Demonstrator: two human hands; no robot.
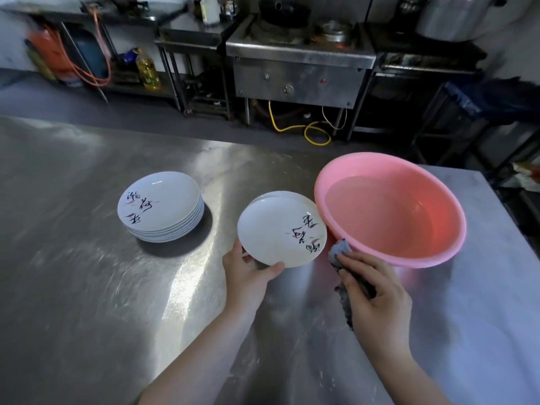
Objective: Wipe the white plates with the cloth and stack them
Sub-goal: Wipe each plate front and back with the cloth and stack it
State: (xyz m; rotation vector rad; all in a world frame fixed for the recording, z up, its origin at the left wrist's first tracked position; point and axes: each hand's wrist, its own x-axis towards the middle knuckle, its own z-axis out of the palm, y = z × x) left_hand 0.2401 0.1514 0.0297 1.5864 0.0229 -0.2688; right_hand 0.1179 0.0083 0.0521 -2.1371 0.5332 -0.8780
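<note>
My left hand [248, 270] gripped the near rim of the top plate [280, 229], thumb over the edge and fingers curled beneath. This plate sat on a second plate [268, 196], of which only a sliver of far rim showed, on the table [87, 287], just beside the pink basin [391, 209]. My right hand [377, 296] was clamped around the grey cloth [339, 251], bunched and close to the basin's near wall. The basin held water.

I judged the step in hand to be the pickup of an unwiped plate, with wiping not yet begun. The next move called for bringing the cloth onto the plate's face, sweeping it across, and then transferring the plate to the stack [162, 209] standing well apart to the left.

The held plate was white, shallow and glossy, with black brush characters and faint pink strokes near one edge. The stack's top plate bore the same marking.
</note>
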